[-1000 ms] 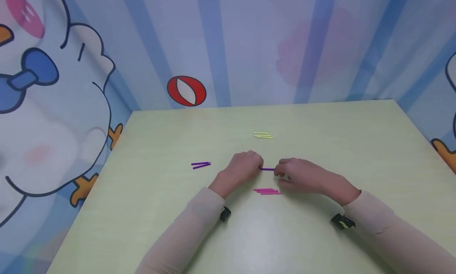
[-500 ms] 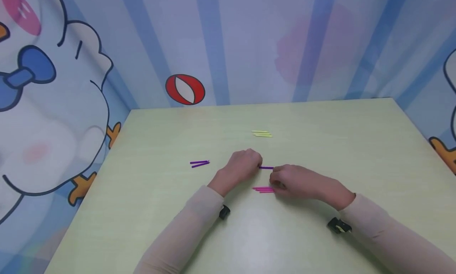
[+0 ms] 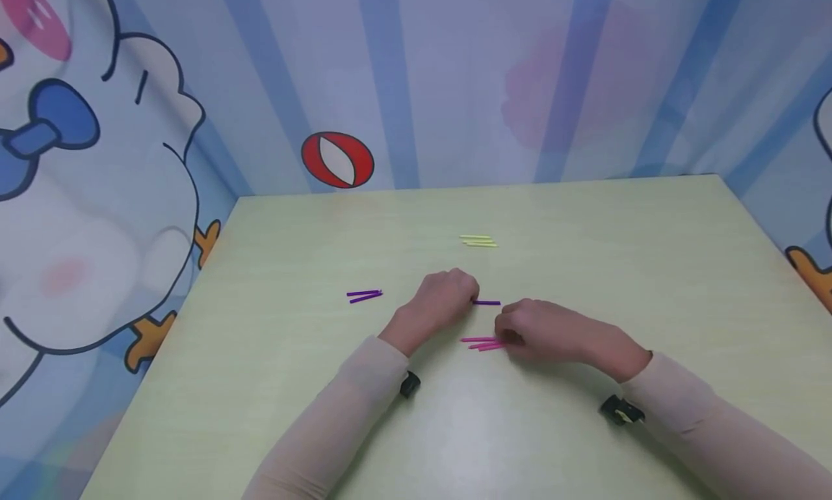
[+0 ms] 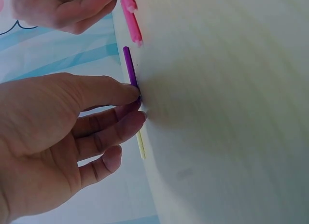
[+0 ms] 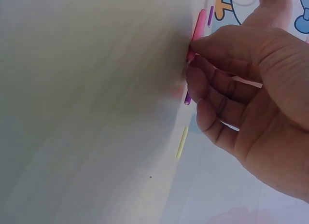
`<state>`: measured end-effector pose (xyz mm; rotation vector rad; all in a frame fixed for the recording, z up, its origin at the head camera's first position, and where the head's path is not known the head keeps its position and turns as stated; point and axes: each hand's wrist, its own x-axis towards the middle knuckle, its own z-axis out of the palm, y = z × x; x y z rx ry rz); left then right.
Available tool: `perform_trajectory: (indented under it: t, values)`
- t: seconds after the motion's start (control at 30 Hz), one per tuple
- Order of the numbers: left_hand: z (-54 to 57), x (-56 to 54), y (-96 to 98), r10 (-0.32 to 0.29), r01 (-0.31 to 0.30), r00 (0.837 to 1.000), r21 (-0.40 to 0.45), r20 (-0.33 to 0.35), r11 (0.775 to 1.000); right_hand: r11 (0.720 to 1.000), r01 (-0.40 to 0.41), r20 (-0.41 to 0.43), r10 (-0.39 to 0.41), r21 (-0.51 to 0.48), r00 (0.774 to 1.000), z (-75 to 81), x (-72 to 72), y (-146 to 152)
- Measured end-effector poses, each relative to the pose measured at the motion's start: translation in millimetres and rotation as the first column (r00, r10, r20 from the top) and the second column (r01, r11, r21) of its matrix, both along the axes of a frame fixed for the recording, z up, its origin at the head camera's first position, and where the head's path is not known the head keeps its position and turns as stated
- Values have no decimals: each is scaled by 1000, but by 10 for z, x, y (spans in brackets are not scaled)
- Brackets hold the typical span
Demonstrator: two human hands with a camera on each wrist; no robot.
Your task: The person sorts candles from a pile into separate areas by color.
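The fingers [image 4: 126, 94] of the left hand [image 3: 445, 298] pinch the left end of a purple stick [image 3: 487, 303] between thumb and forefinger, with the others loosely bent alongside. I see the stick pointing across toward the right hand [image 3: 546, 330], its free end just short of it. Whether it rests on the surface [image 3: 195, 384] or sits slightly above, I cannot tell.

On the right, I have thumb and fingers closed on the pink sticks [image 3: 478, 339] near their right ends; how many are gripped I cannot make out. Their left ends show in a slight fan, nearer me than the purple stick. In the right wrist view, one pink length runs out past the thumb, and an end of purple shows from behind the fingers.

Farther off, beyond both hands, I have yellow sticks [image 3: 481, 242] lying close together, roughly parallel. Well to the left, two more purple sticks [image 3: 365, 298] form a narrow V, their right ends meeting.

Both arms reach in from the near side in pale sleeves [image 3: 331, 420], a black device [image 3: 622, 411] at each wrist. Behind the surface I see a blue striped wall [image 3: 455, 88] printed with a red and white ball [image 3: 338, 160], and a big cartoon figure [image 3: 117, 269] on the left.
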<state>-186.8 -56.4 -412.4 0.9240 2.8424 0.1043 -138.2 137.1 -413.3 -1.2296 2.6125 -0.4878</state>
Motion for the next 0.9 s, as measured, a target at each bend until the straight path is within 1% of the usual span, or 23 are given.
perform_trajectory:
  t: [0.3,0.47,0.67,0.8,0.9]
  values:
    - [-48,-18,-13,-18,18,1000,12,-10,1000,1000,-25,-3,25,8,1000,12,-12,-5]
    - [-36,-19,-18,-14,14,1000,3,-1,1000,999,-36,-22,36,3,999,11,-12,-9]
    - [-6,0,-33,-21,21,1000,-36,-11,999,999,-40,-42,41,12,998,-5,-13,-32]
    - [-10,14,-61,-36,34,999,-67,-23,997,999,-40,-44,40,16,998,-10,-6,-38]
    - [-15,22,-102,-39,37,999,-69,-31,997,999,-28,-46,30,29,999,-4,4,-26]
